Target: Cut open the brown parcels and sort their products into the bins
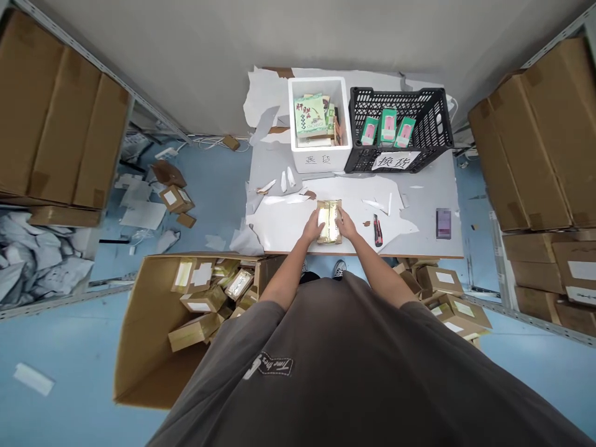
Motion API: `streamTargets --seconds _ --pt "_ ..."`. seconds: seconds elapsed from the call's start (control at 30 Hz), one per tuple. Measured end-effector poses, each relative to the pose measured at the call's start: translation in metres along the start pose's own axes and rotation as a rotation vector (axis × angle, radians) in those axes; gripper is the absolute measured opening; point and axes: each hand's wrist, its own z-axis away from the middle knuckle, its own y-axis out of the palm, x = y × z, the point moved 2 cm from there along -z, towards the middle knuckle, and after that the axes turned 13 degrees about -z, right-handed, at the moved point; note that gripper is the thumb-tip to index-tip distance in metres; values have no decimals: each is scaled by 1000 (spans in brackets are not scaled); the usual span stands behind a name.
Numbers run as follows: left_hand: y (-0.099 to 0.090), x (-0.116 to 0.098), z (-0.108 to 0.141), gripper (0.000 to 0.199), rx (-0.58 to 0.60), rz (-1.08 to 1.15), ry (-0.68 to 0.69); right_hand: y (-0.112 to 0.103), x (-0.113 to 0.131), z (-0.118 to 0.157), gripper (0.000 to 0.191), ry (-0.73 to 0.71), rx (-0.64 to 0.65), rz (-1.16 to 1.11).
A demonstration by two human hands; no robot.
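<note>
A small brown carton [330,222] wrapped in shiny tape lies at the front middle of the table. My left hand [313,226] grips its left side, and my right hand [346,224] grips its right side. To the right of my right hand lies a red and black box cutter [377,230]. Scraps of white paper [285,180] are scattered behind and beside the carton. A white bin [321,159] with green and white boxes stands at the back, next to a black crate [401,160] holding pink and green packages.
A phone [444,223] lies at the table's right. Below the table's left front is a large open carton [139,335] full of small boxes. More parcels [459,313] sit at the lower right. Shelves with big cartons [60,118] flank both sides.
</note>
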Motion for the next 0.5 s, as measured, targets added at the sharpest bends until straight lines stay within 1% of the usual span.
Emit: streamTargets --seconds 0.07,0.13,0.2,0.27,0.33,0.4,0.43,0.5 --pt "0 8 20 95 -18 11 9 -11 -9 19 89 23 -8 -72" --pt "4 15 48 98 17 19 39 -15 -19 46 102 82 46 -98" --pt "12 20 75 103 96 5 75 -9 -27 71 115 103 146 -125" --pt "22 19 93 97 132 -7 70 3 -30 88 120 121 172 -174" --pt "28 13 100 83 93 -21 43 14 -29 94 115 130 130 -221" --pt "27 4 99 68 20 -44 22 17 -21 91 105 113 86 -218" --pt "24 -1 97 63 -9 -58 17 15 -15 88 100 98 75 -187" --pt "12 -11 91 57 -53 -80 16 4 1 82 90 56 56 -88"
